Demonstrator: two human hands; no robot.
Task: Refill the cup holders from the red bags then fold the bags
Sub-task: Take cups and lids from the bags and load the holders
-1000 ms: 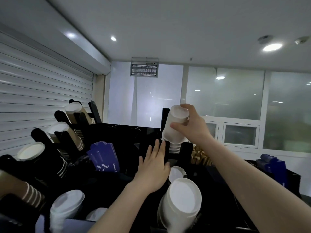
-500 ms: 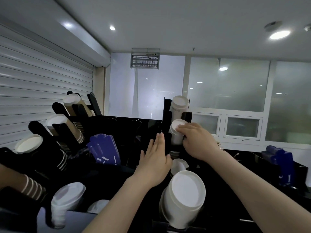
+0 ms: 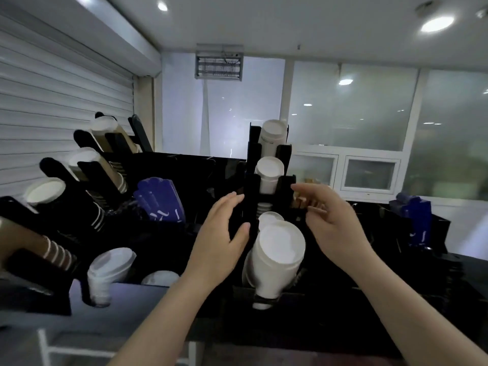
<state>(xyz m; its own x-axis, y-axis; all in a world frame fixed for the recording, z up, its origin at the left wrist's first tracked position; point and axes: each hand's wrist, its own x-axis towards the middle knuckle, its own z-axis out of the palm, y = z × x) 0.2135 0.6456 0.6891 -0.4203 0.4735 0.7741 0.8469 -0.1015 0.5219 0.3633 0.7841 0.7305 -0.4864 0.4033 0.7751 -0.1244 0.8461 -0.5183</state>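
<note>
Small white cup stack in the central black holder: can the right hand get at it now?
Probably yes. The right hand hovers open just right of the black holder, and the small white cup stack shows bare at the front. Only the holder's right upright stands between them.

- Centre holder (image 3: 250,165): black, upright and tiered, with four white cup stacks tipped toward us.
- Top stack (image 3: 273,133) sits highest, second stack (image 3: 269,173) just below it, small stack (image 3: 269,217) lower again.
- Big stack (image 3: 277,257) is nearest, its round white end facing us.
- Left holder (image 3: 55,170): black rails with brown and dark striped cups (image 3: 111,178) slanting in a row.
</note>
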